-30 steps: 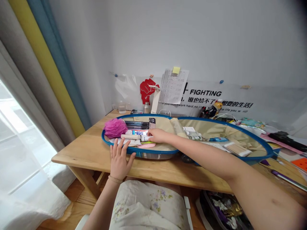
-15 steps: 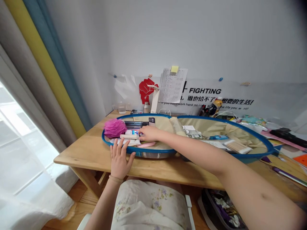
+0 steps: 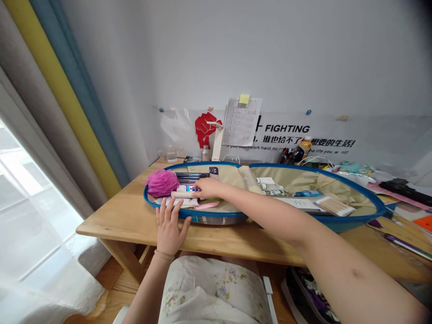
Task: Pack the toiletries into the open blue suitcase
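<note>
An open two-part case with a blue rim (image 3: 216,214) and beige lining lies on the table. My right hand (image 3: 207,186) reaches into its left half, the fingers closed at the right end of a cream-coloured tube (image 3: 181,195); the fingertips are partly hidden. Just behind that is a white tube with a blue and red label (image 3: 185,187). My left hand (image 3: 170,223) is open, fingers spread over the front rim. A pink mesh bath puff (image 3: 163,182) fills the left end. Dark slim packages (image 3: 192,175) lie behind, and a pink slim item (image 3: 207,205) is in front.
The case's right half holds small bottles (image 3: 271,186), a blue item (image 3: 307,193) and a pack of cotton swabs (image 3: 334,205). A glass (image 3: 171,155) and a white lamp (image 3: 218,141) stand behind. A purple pen (image 3: 407,246) lies right; a bin (image 3: 303,292) is below.
The cream-coloured tube has shifted slightly right, and my right hand has moved a little. My left hand stays spread at the rim. The view has tilted slightly.
</note>
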Demonstrator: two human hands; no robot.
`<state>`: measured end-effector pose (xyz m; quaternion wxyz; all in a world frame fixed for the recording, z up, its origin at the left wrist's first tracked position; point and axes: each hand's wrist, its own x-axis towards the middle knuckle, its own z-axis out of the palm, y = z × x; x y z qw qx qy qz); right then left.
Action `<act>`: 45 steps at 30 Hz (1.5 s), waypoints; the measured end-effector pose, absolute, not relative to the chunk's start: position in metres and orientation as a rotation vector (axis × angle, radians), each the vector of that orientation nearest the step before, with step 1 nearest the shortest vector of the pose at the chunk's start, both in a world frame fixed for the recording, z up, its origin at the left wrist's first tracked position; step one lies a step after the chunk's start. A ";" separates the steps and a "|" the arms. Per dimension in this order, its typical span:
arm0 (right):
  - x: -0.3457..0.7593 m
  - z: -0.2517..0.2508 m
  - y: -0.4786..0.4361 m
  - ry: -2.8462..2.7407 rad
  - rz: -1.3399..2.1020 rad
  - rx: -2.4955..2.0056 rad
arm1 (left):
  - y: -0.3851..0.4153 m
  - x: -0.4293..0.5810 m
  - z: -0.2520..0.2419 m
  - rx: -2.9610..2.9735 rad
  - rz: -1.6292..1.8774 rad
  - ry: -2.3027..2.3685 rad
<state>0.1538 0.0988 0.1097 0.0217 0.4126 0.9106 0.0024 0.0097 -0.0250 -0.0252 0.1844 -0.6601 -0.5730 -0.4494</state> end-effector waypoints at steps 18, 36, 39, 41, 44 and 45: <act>0.404 0.104 0.164 2.266 0.023 1.857 | -0.026 0.011 -0.023 -1.848 -1.230 -1.619; 0.356 0.152 0.155 2.505 0.168 1.950 | -0.026 0.012 -0.023 -1.856 -1.257 -1.643; 0.309 0.148 0.148 2.617 0.091 1.770 | -0.026 0.011 -0.023 -1.858 -1.248 -1.635; 0.280 0.140 0.145 2.645 0.058 1.666 | -0.026 0.011 -0.023 -1.862 -1.249 -1.637; 0.247 0.129 0.145 2.629 0.053 1.596 | -0.026 0.011 -0.024 -1.864 -1.242 -1.640; 0.240 0.126 0.147 2.612 0.054 1.590 | -0.026 0.011 -0.024 -1.862 -1.236 -1.641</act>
